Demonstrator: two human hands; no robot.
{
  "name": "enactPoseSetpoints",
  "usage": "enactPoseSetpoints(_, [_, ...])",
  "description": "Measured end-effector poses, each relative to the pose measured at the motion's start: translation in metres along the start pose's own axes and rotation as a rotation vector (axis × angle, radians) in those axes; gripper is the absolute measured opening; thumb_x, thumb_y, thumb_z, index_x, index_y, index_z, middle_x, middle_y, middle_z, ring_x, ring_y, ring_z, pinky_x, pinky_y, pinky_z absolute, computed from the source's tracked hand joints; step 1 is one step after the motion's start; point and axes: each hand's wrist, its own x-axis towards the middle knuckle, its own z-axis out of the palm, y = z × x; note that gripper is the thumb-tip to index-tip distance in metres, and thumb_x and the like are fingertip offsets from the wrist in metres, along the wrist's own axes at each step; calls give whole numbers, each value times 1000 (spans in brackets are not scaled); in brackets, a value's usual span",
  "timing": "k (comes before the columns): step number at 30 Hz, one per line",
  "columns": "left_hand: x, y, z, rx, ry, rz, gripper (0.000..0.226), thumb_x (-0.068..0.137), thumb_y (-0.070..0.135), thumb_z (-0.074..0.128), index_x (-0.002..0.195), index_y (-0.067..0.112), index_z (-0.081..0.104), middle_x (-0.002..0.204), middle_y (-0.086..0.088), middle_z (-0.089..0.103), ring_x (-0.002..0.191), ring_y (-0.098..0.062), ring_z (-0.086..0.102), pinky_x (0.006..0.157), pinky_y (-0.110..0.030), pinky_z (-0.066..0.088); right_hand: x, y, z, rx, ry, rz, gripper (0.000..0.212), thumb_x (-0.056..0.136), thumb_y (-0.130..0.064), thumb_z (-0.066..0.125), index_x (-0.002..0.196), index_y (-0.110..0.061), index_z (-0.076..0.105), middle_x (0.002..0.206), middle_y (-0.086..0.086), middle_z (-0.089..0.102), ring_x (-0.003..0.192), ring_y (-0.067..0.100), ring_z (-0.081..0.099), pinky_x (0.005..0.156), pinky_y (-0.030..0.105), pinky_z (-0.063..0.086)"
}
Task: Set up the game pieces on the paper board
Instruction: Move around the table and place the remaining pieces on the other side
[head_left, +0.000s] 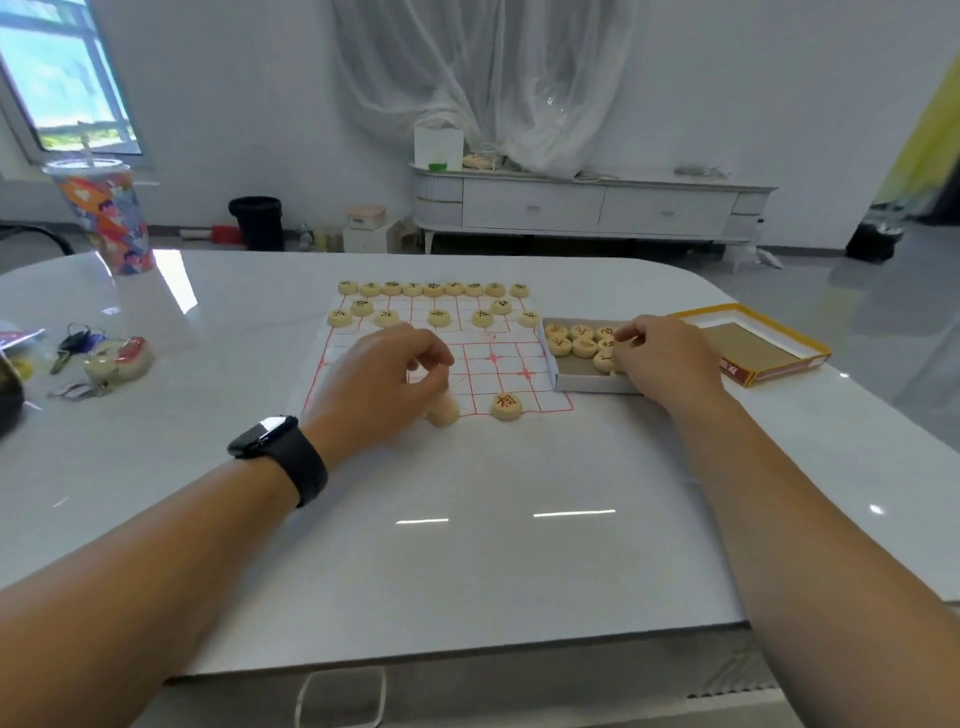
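A paper board (493, 358) with red grid lines lies on the white table. Several round cream pieces with black characters (434, 289) fill its far rows. One piece with a red character (506, 405) sits on the near edge. My left hand (384, 384) hovers over the near row, its curled fingers on a cream piece (443, 410) at the board's edge. My right hand (660, 358) reaches into a small open box (587, 382) right of the board and pinches a piece among several red-marked pieces (582, 340).
The box's yellow-rimmed lid (753, 348) lies at the right. A patterned cup (106, 218) stands at the far left, with keys (78, 345) and a small packet (119, 358) nearby. The table's near edge (467, 654) is close to me.
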Motion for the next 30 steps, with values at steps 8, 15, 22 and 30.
enactPoseSetpoints(8, [74,80,55,-43,-194,-132,10,91,33,67,93,23,70,92,7,69,85,-8,63,80,-31,57,8,12,-4,-70,-118,12,14,82,-47,61,92,-38,65,109,-5,67,115,27,54,99,46,42])
enactPoseSetpoints(15, [135,94,104,571,-359,-98,44,92,54,56,122,22,64,123,-9,56,115,-31,45,95,-43,44,24,16,7,-217,-197,13,42,81,-62,54,107,-33,68,119,-2,62,132,31,42,102,50,30])
enactPoseSetpoints(22, [149,83,122,678,-384,-180,44,89,55,58,118,24,65,126,-11,53,116,-32,41,95,-47,36,29,14,14,-200,-197,5,42,82,-59,57,110,-30,68,124,-2,62,136,31,39,103,51,26])
enactPoseSetpoints(30, [127,80,101,511,-188,-52,41,89,58,65,118,30,69,124,-2,57,120,-29,41,99,-44,34,23,7,6,-141,-82,-50,28,84,-52,59,99,-30,70,103,-4,61,121,29,45,90,45,28])
